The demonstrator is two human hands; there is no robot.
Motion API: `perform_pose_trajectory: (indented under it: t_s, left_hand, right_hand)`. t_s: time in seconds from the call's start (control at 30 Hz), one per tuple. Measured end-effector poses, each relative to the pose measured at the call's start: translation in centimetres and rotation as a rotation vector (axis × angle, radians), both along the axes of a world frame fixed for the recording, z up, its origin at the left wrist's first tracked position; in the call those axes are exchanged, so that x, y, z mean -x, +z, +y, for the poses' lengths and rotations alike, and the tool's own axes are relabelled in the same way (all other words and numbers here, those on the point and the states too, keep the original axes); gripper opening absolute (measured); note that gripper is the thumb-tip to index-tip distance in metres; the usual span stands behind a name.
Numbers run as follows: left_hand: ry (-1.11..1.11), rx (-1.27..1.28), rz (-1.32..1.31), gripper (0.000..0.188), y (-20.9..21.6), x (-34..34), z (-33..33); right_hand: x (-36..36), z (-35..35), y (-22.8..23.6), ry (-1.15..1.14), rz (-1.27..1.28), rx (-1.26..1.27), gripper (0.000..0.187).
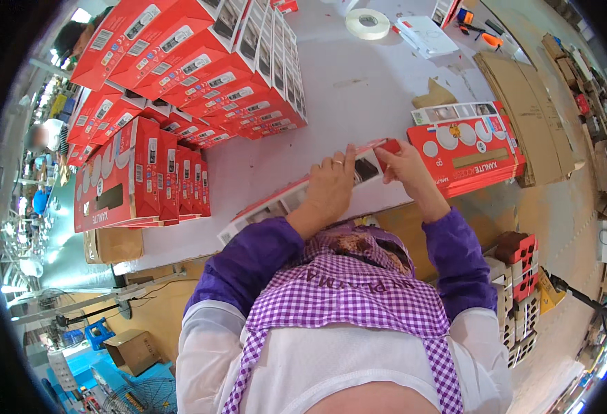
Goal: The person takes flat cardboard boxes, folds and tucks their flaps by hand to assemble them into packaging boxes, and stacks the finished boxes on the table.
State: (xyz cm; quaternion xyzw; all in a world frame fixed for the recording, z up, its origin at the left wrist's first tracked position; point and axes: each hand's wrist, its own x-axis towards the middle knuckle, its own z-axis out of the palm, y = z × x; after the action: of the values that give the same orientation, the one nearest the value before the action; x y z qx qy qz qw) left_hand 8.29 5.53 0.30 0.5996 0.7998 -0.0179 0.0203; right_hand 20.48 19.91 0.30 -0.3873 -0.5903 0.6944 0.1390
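Observation:
A long, narrow red and white carton (274, 205) lies slantwise along the near edge of the table, in front of my body. My left hand (332, 185) grips it across the middle of its right half, fingers bent over the upper side. At the carton's right end, my right hand (412, 170) pinches a red end flap between thumb and fingers. The fingertips partly cover that end, so how far the flap is folded cannot be told. Just right of my right hand is a pile of flat red carton blanks (460, 172) with white circles on them.
Tall stacks of red cartons (200, 76) fill the table's left side, with more upright cartons (117, 183) nearer me. A roll of white tape (367, 24) and a white booklet (426, 37) lie at the back. Brown cardboard sheets (524, 114) lean at the right edge.

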Motion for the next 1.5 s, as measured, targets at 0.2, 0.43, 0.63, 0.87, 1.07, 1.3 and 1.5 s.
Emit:
perform_pose_trajectory:
  t_s: [0.2, 0.43, 0.63, 0.87, 1.07, 1.3, 1.5]
  left_hand:
    - [0.048, -0.517, -0.510, 0.081, 8.3, 6.8, -2.3]
    - [0.007, -0.739, -1.342, 0.078, 10.0, 7.9, -5.5]
    - [0.085, -0.679, -1.155, 0.041, 4.1, 8.6, -9.6]
    - [0.250, -0.841, -1.436, 0.057, 6.8, 7.3, -10.5]
    - [0.435, -1.212, -1.876, 0.039, 11.0, 6.1, -8.5]
    - [0.577, -1.241, -1.870, 0.035, 10.2, 7.3, -7.5]
    - [0.482, -1.475, -1.403, 0.038, 9.9, 6.9, -5.5]
  right_hand:
    - [-1.1, 3.6, 3.0, -0.427, 0.361, -0.404, 0.069]
    - [3.0, 0.5, 5.7, -0.105, 0.804, 0.046, 0.053]
    - [5.0, -2.9, 6.2, -0.140, 0.678, -0.135, 0.046]
    - [6.2, -3.0, 5.7, -0.263, 0.527, -0.476, 0.037]
    - [5.7, -5.1, 7.6, -0.263, 0.475, -0.317, 0.043]
    - [6.1, -6.6, 10.1, -0.281, 0.483, -0.146, 0.035]
    - [7.3, -5.8, 8.1, -0.453, 0.606, -0.292, 0.037]
